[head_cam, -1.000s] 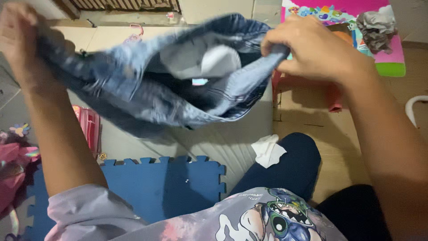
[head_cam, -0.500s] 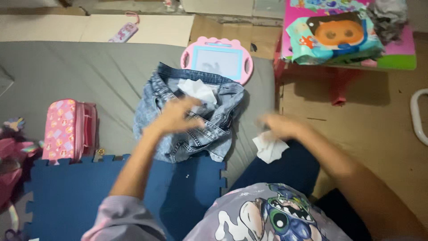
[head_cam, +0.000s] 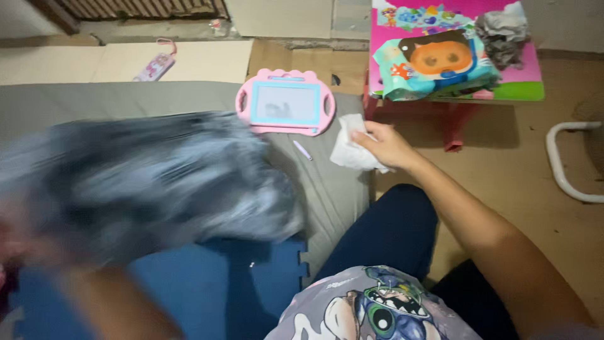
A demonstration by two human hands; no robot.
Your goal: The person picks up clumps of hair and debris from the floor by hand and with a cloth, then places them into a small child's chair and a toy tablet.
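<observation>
A blue denim garment (head_cam: 157, 176) sweeps across the left of the view, heavily blurred. My left hand (head_cam: 25, 245) is at the far left edge, smeared by motion, and seems to grip the garment. My right hand (head_cam: 385, 146) is out to the right of the grey mat (head_cam: 327, 189), fingers closed on a crumpled white tissue (head_cam: 352, 148). A pink drawing board (head_cam: 286, 104) lies just beyond the tissue, with a small pen (head_cam: 302, 150) beside it.
A blue foam puzzle mat (head_cam: 239, 289) lies in front of my legs. A low pink table (head_cam: 453, 56) at the back right carries a cartoon wipes pack and a crumpled cloth. A white tube frame (head_cam: 566, 164) stands at the right edge. A pencil case (head_cam: 154, 66) lies at the back.
The denim garment was held up in both hands, then lay on the grey mat, and now swings left in my left hand. My right hand has picked up the white tissue.
</observation>
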